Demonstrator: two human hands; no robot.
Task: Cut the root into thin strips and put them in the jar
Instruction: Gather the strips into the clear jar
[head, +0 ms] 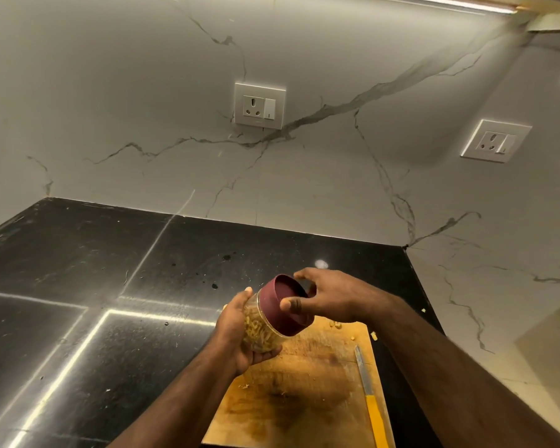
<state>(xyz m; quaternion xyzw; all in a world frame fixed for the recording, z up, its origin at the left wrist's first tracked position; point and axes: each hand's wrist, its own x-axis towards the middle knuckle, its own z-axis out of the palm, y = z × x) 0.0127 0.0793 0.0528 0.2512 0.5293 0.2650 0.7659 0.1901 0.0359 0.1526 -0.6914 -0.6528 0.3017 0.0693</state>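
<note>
A clear jar filled with pale yellow root strips is tilted in the air above the wooden cutting board. My left hand grips the jar's body from below and the left. A maroon lid sits on the jar's mouth, and my right hand holds that lid with thumb in front and fingers curled over its far rim. A knife with a yellow handle lies along the board's right side, blade pointing away from me.
Black stone counter stretches left and back to a marble wall with two sockets. A few root scraps lie at the board's far right corner. The counter ends at a side wall on the right.
</note>
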